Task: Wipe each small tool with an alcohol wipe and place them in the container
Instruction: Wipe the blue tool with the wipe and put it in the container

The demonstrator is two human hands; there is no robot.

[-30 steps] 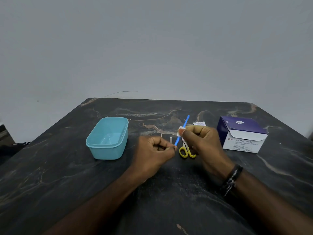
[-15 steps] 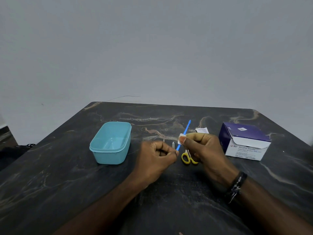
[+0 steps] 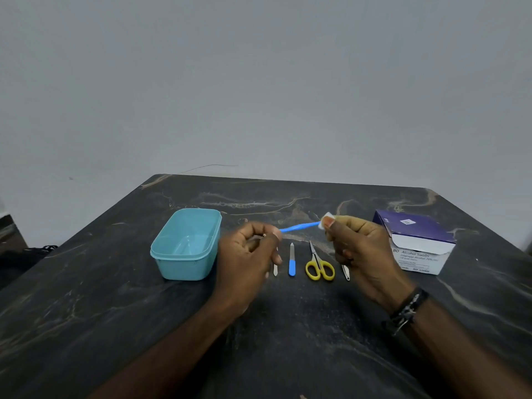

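The blue stick tool (image 3: 299,226) was held roughly level above the dark marbled table (image 3: 288,326), its left end pinched in the curled fingers of the left hand (image 3: 247,254) and its right end wrapped in a white alcohol wipe (image 3: 326,218) pinched by the right hand (image 3: 359,249). Beneath it lay a thin metal tool (image 3: 275,269), partly hidden and possibly a pusher, a blue-handled file (image 3: 292,260), yellow scissors (image 3: 319,266) and a small metal clipper-like piece (image 3: 345,272). The teal container (image 3: 187,263) stood open just left of the left hand; the alcohol swab box (image 3: 417,249) stood at the right.
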